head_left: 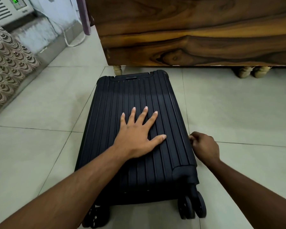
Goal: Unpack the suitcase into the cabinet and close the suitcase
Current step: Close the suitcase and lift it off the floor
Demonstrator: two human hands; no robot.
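A dark ribbed hard-shell suitcase [135,96] lies flat and closed on the tiled floor, wheels toward me. My left hand [137,134] rests flat on its lid with the fingers spread. At the suitcase's right edge my right hand [203,146] has its fingers curled and pinches something small there, probably the zip pull, which is hidden. The wooden cabinet [188,30] stands just beyond the suitcase with its front closed.
The cabinet stands on short turned legs [117,71]. A patterned fabric-covered bed or seat [8,66] is at the left. An air cooler [8,9] and a white cable [73,42] are at the far left by the wall. Grey floor tiles surround the suitcase.
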